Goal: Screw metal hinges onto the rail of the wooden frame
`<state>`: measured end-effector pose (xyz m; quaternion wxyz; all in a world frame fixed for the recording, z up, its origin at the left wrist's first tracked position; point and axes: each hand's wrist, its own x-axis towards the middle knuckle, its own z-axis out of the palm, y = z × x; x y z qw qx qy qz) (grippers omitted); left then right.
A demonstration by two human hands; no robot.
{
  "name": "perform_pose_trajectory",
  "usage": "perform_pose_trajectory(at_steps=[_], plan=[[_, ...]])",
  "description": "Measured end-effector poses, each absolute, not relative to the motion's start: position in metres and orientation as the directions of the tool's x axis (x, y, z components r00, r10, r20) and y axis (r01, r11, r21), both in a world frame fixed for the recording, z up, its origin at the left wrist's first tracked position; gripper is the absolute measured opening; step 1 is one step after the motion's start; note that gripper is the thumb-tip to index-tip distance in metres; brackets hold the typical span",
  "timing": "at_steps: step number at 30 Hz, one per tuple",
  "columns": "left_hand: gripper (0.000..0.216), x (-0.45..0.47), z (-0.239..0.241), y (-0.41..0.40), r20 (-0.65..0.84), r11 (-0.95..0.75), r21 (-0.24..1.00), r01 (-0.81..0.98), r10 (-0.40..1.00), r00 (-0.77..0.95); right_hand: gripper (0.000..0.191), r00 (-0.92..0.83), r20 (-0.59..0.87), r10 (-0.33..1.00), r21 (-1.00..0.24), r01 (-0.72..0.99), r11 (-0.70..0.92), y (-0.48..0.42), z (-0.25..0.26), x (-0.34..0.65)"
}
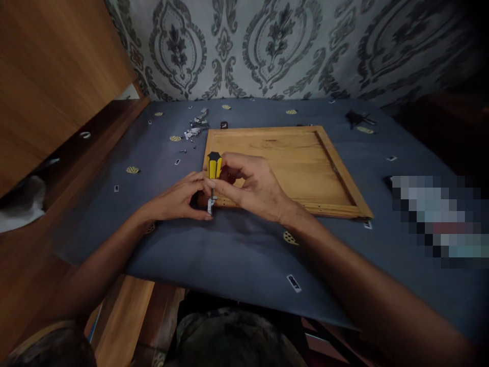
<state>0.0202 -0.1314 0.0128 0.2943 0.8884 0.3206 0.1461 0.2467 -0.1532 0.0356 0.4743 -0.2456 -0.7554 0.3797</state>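
Note:
A screwdriver [214,165] with a yellow and black handle stands upright over the near left corner of a framed wooden panel [275,171]. My right hand [254,186] is closed around the lower part of its handle, thumb and fingers pinching it. Below the shaft a small metal hinge [210,205] sits at the panel's near edge. My left hand [183,196] steadies the hinge, its thumb beside the hinge's near end and its fingers curled close to the shaft. The screwdriver's tip meets the hinge area; the screw there is too small to make out.
Several metal hinges [196,126] lie beyond the panel's left corner, with loose screws [183,151] nearer. A small dark object [223,125] is behind the panel. A black tool-like item [359,119] lies at the far right. A wooden cabinet [57,66] borders the left side.

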Motion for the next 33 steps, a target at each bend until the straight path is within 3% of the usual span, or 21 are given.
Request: perform_pose_trajectory(at_steps=[25, 33], plan=[[0.039, 0.02, 0.0115, -0.1314, 0.093, -0.638, 0.607, 0.474, 0.649, 0.755, 0.041, -0.373, 0.561, 0.739, -0.788, 0.03, 0.614, -0.1502, 0.0295, 0.2447], [0.04, 0.0198, 0.0109, -0.1302, 0.074, -0.642, 0.589, 0.49, 0.647, 0.759, 0.047, -0.418, 0.494, 0.762, -0.848, -0.036, 0.529, -0.1522, 0.0316, 0.2438]])
